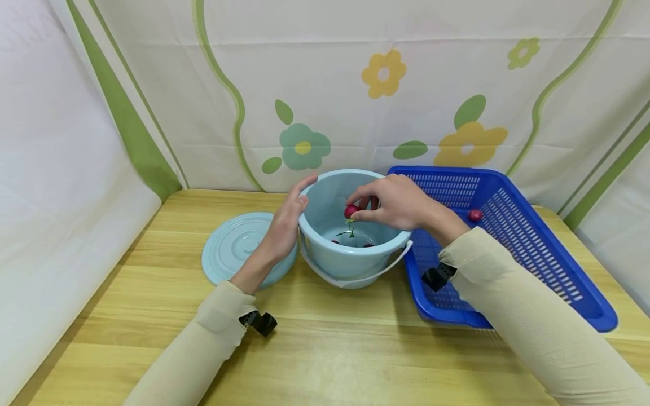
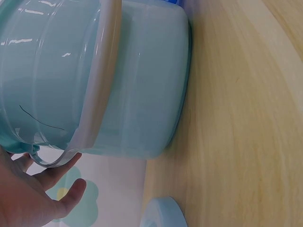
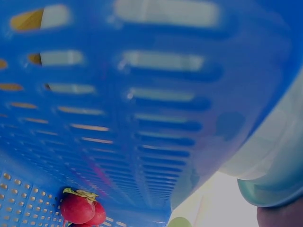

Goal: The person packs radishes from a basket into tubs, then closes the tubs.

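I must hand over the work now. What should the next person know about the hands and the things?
Left hand: rests open on the side of the light blue bucket, steadying it.
Right hand: pinches a red radish over the bucket's opening.
Done: some radishes already lie in the bucket.
Left: at least one radish is in the blue basket.
The lid lies on the table, left of the bucket.

The right hand (image 1: 393, 203) is hiding part of the radish (image 1: 351, 211) (the bucket's (image 1: 350, 265) wall is hiding radishes inside).
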